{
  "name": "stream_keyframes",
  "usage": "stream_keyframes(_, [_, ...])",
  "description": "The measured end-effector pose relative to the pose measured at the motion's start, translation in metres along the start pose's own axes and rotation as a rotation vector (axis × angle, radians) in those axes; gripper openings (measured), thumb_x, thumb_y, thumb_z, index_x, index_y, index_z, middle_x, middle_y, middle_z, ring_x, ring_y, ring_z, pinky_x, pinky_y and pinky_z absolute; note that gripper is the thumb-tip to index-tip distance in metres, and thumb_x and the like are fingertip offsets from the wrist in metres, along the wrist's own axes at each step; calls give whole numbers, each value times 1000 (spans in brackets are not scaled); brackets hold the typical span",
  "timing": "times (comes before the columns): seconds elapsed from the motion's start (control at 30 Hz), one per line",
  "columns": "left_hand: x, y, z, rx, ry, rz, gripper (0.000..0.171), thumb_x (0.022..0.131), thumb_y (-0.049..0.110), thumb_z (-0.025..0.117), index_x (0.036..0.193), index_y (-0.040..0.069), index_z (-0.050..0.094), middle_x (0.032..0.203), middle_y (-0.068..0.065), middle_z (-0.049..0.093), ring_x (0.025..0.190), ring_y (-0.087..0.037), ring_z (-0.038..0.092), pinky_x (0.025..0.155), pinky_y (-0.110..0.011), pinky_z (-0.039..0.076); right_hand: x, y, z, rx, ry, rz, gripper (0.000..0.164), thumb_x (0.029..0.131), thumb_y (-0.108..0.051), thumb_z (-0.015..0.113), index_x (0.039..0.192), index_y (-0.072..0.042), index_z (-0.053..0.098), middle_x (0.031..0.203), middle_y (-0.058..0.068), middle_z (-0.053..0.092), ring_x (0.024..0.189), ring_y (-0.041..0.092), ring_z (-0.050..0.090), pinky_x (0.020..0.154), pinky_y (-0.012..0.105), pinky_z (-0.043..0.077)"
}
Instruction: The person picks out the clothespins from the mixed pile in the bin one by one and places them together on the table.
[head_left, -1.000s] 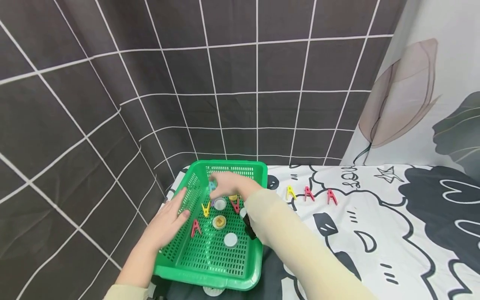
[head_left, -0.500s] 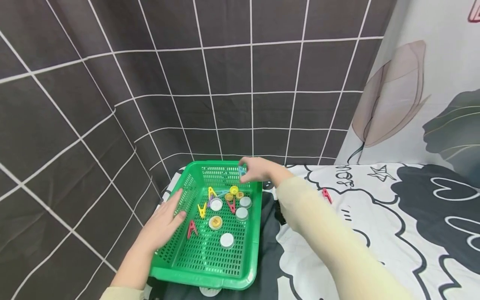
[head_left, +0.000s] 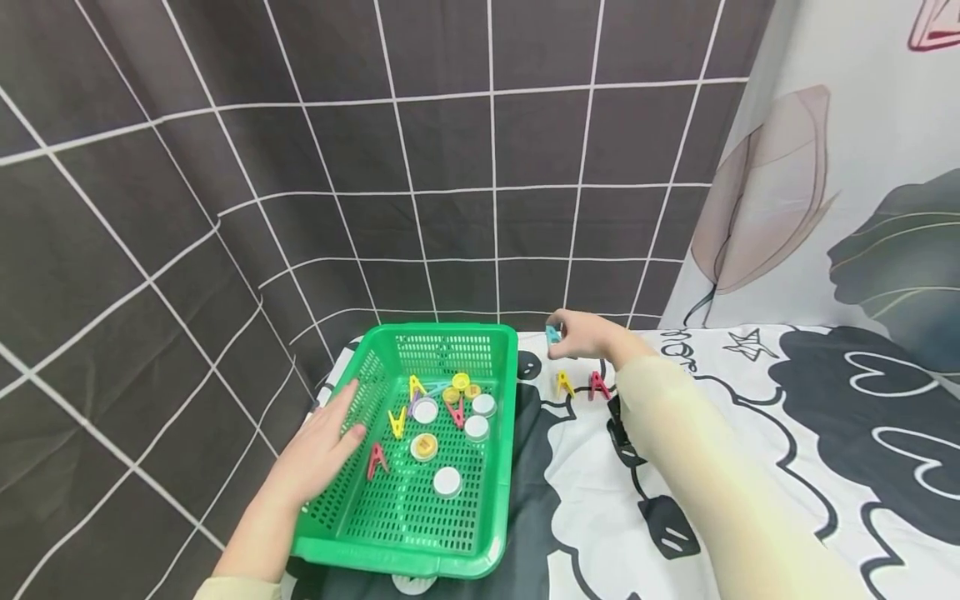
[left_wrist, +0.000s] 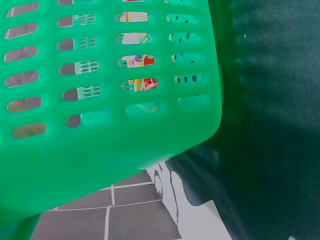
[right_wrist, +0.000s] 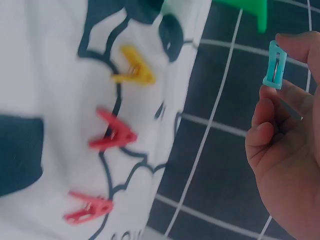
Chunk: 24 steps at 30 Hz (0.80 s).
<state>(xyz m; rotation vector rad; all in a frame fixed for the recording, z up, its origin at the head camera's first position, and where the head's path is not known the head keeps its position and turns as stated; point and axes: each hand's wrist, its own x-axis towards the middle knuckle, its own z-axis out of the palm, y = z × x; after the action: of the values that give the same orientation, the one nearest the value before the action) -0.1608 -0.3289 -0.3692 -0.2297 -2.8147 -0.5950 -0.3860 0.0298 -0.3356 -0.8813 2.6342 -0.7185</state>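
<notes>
My right hand [head_left: 587, 335] pinches a light blue clothespin [right_wrist: 275, 65] between thumb and fingertips, above the back of the cloth and to the right of the green basket [head_left: 401, 554]. Close by on the cloth lie a yellow clothespin [right_wrist: 134, 69] and two red clothespins [right_wrist: 115, 132], lined up in the right wrist view. In the head view the forearm hides one of the red ones. My left hand [head_left: 317, 448] rests against the basket's left side, fingers extended. Inside the basket are red clothespins [head_left: 377, 460], yellow clothespins [head_left: 397, 423], white round caps [head_left: 447, 482] and yellow round caps [head_left: 461, 381].
A cloth with black-and-white drawings [head_left: 750, 450] covers the surface under the basket and to its right. Dark curtain with white grid lines [head_left: 442, 208] hangs behind and at the left. A printed white curtain [head_left: 862, 292] hangs at the right.
My right hand has lifted the light blue clothespin out of the basket and carried it right, past the rim to over the cloth. The left hand stays at the basket's side.
</notes>
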Motion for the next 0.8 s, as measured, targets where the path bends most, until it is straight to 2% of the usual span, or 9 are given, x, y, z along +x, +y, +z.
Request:
stream_keyframes(0.23, [1,-1,1,-5,-1,3,60,99,26,44,147,-3,22,148,-23,28,134,-40,29,107,-60,18,-14,32,-5,-21,24,43,63,76,-22,63,131,4,44,106,16,57,92,27,54,83,43,47])
stream_keyframes(0.4, [0,-2,-1,-2,0,-9,61,100,32,41,146,-3,22,148,-23,28,133,-41,29,107,-60,18,-23,46,-10,-49,26,102,65,77,-23,63,132,5,43,116,23,55,101,33,52,92,52,42])
stream_keyframes(0.53, [1,-1,-3,-13,-11,-13,62,101,34,39,147,-3,21,148,-24,27,133,-43,28,106,-60,18,-32,56,-10,-75,7,153,67,76,-23,63,132,5,42,121,27,52,106,38,51,94,56,40])
stream_keyframes(0.73, [0,-1,-3,-29,-5,-17,62,100,32,41,147,-3,21,149,-24,27,133,-44,27,106,-60,17,-41,72,-7,-87,-16,157,65,78,-25,63,131,6,42,118,29,53,104,39,52,93,57,39])
stream_keyframes(0.8, [0,-1,-2,-37,-6,-17,62,100,30,42,147,-3,21,149,-24,27,133,-44,27,107,-60,17,-46,80,-6,-87,-16,158,65,79,-26,64,131,6,43,121,30,52,109,41,51,95,59,37])
